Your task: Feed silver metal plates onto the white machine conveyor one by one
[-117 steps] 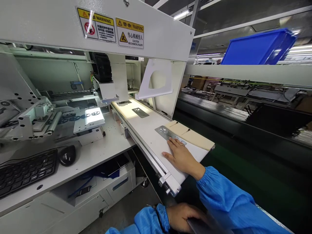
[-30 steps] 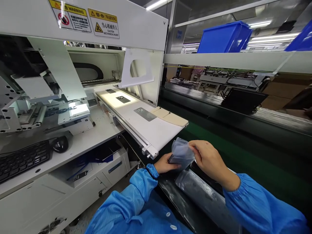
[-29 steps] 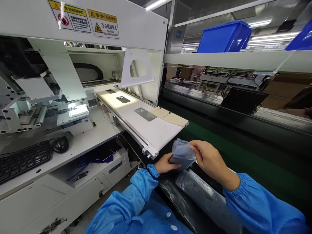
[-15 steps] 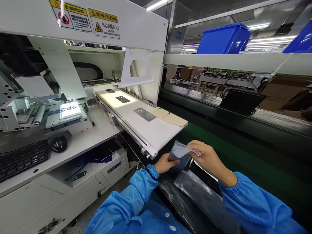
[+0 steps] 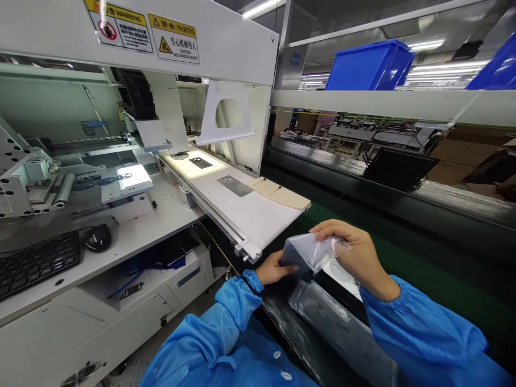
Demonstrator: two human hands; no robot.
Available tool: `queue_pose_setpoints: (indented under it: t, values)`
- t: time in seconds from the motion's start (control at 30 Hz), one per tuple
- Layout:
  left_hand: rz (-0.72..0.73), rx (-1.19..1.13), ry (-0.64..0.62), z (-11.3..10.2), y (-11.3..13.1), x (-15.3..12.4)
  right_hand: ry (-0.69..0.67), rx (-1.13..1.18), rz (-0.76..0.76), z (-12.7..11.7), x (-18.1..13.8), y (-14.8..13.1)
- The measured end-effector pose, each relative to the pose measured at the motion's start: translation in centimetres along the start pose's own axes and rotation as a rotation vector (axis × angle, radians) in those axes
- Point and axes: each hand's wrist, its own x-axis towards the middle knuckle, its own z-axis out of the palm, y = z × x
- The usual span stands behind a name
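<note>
My left hand (image 5: 273, 270) is closed on the edge of a thin dark panel (image 5: 295, 264), thumb on top. Over that panel a clear plastic film (image 5: 316, 248) is lifted and folded back, its raised side pinched in my right hand (image 5: 357, 252). Whether the film is a peeled sheet or a bag, I cannot tell. Below my hands lies a plastic-wrapped dark bundle (image 5: 338, 317). A white item with a round pattern (image 5: 342, 273) shows partly under my right hand.
A white conveyor belt (image 5: 266, 215) carries a phone-shaped dark panel (image 5: 234, 186) and another panel (image 5: 200, 162) over a lit area. The machine's moving head (image 5: 149, 129) hangs left of it. A keyboard (image 5: 40, 263) and mouse (image 5: 97, 237) sit on the ledge. Blue bins (image 5: 365, 64) stand above.
My right hand has moved right and slightly up, spreading the film wider off the panel. The machine head has swung right toward the belt, and the belt's panels have shifted slightly away.
</note>
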Motion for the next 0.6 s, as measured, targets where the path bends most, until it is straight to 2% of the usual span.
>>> queue_pose_setpoints:
  t: [0.07, 0.2, 0.4, 0.6]
  values:
    - [0.009, -0.003, -0.016, 0.1, 0.1, 0.0, 0.035, 0.003, -0.023, -0.3, 0.4, -0.7]
    - [0.01, 0.004, -0.011, 0.1, 0.6, -0.1, 0.023, -0.034, -0.05, -0.6, 0.9, -1.3]
    - [0.024, 0.035, 0.023, 0.0, 0.8, 0.0, 0.031, -0.047, 0.001, -1.3, 1.0, -1.6]
    - [0.044, 0.007, -0.007, 0.0, 0.4, 0.2, 0.214, 0.05, 0.027, -2.5, 2.0, -3.3]
